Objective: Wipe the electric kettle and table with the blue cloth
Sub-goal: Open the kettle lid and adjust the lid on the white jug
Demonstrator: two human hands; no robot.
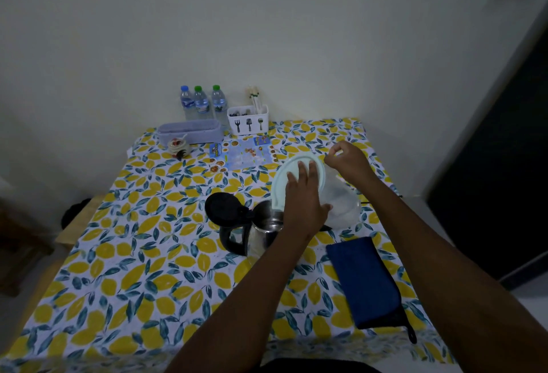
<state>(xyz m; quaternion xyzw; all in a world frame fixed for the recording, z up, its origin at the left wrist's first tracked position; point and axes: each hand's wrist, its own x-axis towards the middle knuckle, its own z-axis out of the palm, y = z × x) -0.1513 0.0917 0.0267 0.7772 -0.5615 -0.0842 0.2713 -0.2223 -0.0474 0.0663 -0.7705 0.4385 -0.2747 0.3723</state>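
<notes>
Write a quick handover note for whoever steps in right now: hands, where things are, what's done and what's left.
Left hand: flat against the pale lid of a clear plastic container, tilted just behind the kettle.
Right hand: at the container's far rim, fingers pinched; what it holds is unclear.
Electric kettle: mid-table, lid flipped open.
Blue cloth: folded on the table, right of the kettle, untouched.
Done: no wiping evident.
Left: wipe kettle and table.

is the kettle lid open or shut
Open: the kettle's black lid is flipped back to the left, and the steel interior shows at the mouth.
</notes>
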